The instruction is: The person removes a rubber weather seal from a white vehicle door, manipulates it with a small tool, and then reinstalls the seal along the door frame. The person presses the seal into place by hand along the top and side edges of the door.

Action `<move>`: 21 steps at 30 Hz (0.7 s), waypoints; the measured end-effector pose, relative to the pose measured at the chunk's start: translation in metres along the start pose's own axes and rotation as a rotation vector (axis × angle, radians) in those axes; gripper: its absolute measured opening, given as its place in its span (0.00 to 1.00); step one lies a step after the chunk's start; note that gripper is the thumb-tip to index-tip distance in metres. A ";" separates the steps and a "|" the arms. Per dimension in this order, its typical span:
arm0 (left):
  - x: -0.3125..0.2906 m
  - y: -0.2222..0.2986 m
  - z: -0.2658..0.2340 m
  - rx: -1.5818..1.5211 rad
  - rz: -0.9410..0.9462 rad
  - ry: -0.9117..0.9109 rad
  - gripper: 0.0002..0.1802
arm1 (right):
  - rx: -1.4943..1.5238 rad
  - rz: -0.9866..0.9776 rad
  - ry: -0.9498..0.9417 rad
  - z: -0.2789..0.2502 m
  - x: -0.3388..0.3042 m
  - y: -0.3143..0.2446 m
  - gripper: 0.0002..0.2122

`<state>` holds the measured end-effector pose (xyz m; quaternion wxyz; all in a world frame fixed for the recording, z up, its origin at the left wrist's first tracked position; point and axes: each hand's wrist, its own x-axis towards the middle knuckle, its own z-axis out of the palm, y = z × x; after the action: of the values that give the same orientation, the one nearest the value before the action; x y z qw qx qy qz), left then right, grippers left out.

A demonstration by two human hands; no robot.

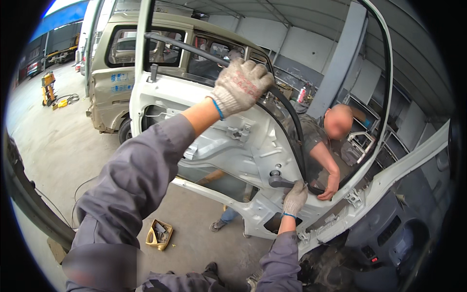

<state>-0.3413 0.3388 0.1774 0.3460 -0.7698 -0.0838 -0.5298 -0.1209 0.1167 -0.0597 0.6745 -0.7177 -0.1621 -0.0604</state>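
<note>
My left hand (243, 87), in a knitted glove, is closed round a black rubber window strip (292, 114) at the middle of the window opening. The strip runs off to the left and bends down toward the lower right corner of the opening. Lower down, my gloved right hand (295, 198) is closed at the end of a dark window crank handle (279, 181); its fingertips are partly hidden. Both hands are at a pale vehicle door (265, 141) with its inner panel bare. Beside my right hand, a co-worker's bare hand (329, 191) rests on the door's sill.
The co-worker (318, 138) leans in behind the door. A beige van (109, 80) stands at the far left. On the floor lies a cut-open yellow container (159, 234) holding small parts. A dark dashboard (384, 238) is at the lower right, and a grey pillar (338, 63) rises behind.
</note>
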 end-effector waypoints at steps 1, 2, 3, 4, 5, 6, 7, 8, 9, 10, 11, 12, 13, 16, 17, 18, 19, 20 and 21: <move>-0.004 -0.004 -0.005 0.032 -0.009 -0.013 0.14 | 0.020 -0.013 -0.005 0.009 0.002 0.001 0.21; -0.007 -0.006 -0.008 0.017 -0.009 -0.015 0.15 | 0.002 0.049 -0.058 0.010 0.001 0.000 0.23; -0.012 -0.005 -0.007 0.024 -0.024 -0.059 0.16 | -0.041 0.006 -0.045 0.009 0.007 0.009 0.26; -0.011 0.002 -0.008 -0.034 -0.022 -0.042 0.16 | -0.086 -0.049 -0.019 -0.003 0.021 0.023 0.28; -0.005 0.015 -0.010 -0.077 -0.043 -0.022 0.17 | -0.185 -0.146 0.079 -0.017 0.050 0.054 0.27; -0.010 0.013 -0.014 -0.022 -0.046 -0.081 0.16 | -0.024 -0.022 -0.072 -0.011 0.023 0.013 0.28; -0.007 0.018 -0.017 -0.063 -0.056 -0.041 0.15 | -0.140 -0.123 -0.060 -0.024 0.040 0.029 0.29; -0.003 0.018 -0.021 -0.062 -0.091 -0.072 0.14 | -0.243 -0.226 -0.057 -0.026 0.055 0.043 0.29; -0.006 0.012 -0.026 -0.042 -0.080 -0.052 0.13 | -0.190 -0.251 0.015 -0.019 0.053 0.048 0.30; -0.007 0.012 -0.025 -0.048 -0.060 -0.027 0.12 | -0.149 -0.264 0.109 -0.018 0.044 0.047 0.30; -0.007 0.013 -0.023 -0.054 -0.064 -0.044 0.12 | -0.202 -0.285 0.134 -0.021 0.037 0.044 0.30; -0.006 0.011 -0.021 -0.056 -0.064 -0.058 0.12 | -0.249 -0.307 0.161 -0.028 0.019 0.029 0.31; -0.005 0.013 -0.016 -0.073 -0.063 -0.074 0.11 | -0.307 -0.323 0.196 -0.041 0.007 0.016 0.32; -0.010 -0.001 0.002 -0.116 -0.122 -0.048 0.10 | -0.329 -0.321 0.070 -0.043 -0.008 -0.030 0.32; -0.014 -0.005 0.010 -0.123 -0.130 -0.046 0.10 | -0.394 -0.386 0.083 -0.040 -0.007 -0.042 0.28; -0.016 -0.007 0.018 -0.127 -0.150 -0.046 0.10 | -0.390 -0.462 0.090 -0.041 0.004 -0.048 0.27; -0.019 -0.007 0.024 -0.124 -0.169 -0.046 0.10 | -0.378 -0.540 0.093 -0.039 0.018 -0.055 0.25; -0.022 -0.008 0.029 -0.118 -0.188 -0.045 0.10 | -0.364 -0.619 0.096 -0.035 0.028 -0.060 0.23; -0.028 -0.007 0.036 -0.104 -0.184 -0.003 0.10 | -0.399 -0.666 0.116 -0.029 0.025 -0.079 0.21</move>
<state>-0.3291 0.3733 0.1487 0.2553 -0.7766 -0.1271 -0.5618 -0.1184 0.0947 0.0252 0.4731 -0.7382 -0.3329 -0.3470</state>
